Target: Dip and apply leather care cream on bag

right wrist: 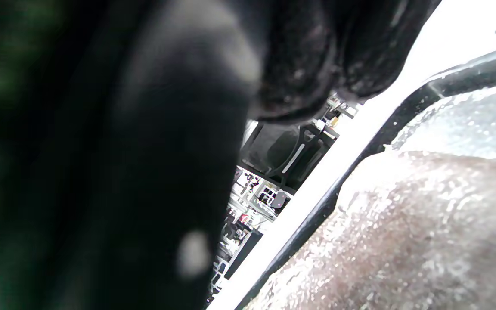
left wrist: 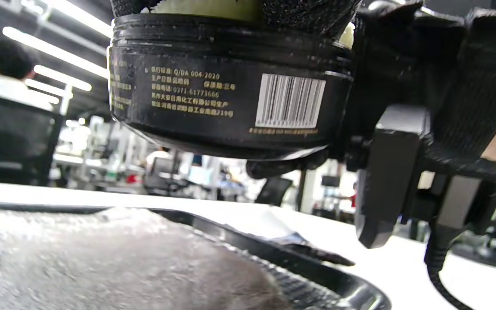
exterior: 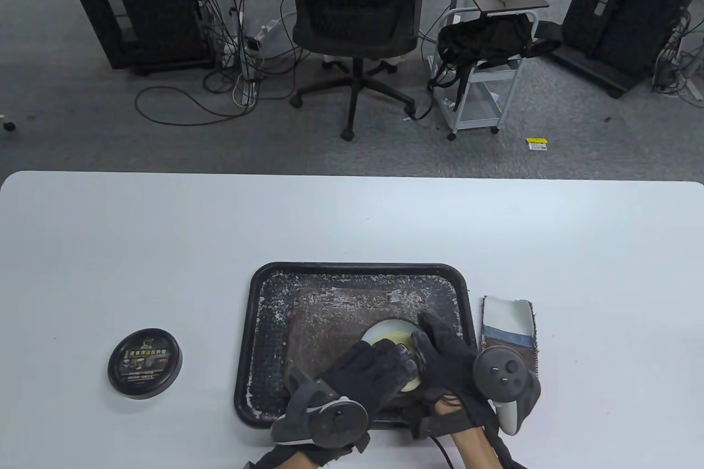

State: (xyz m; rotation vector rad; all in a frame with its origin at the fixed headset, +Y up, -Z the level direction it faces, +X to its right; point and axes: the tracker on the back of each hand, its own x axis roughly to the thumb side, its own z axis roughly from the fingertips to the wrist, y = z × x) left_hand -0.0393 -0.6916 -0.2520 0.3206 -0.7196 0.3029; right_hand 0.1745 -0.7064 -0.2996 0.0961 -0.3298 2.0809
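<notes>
A round black jar of pale cream sits mouth up, lifted above the brown bag in a black tray at the tabletop's near edge. The right hand curls around the jar from three o'clock. The left hand's fingers reach into the cream from seven o'clock; how tightly they curl cannot be told. The lid lies at nine o'clock, well apart.

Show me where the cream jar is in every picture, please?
Table view: the open cream jar sits low in the middle, over the black tray, between both hands.
Left wrist view: the jar fills the top middle, barcode facing the camera, above the tray.
Right wrist view: I cannot make out the jar; only dark blur.
Shared landmark: the tray's black rim.
</notes>
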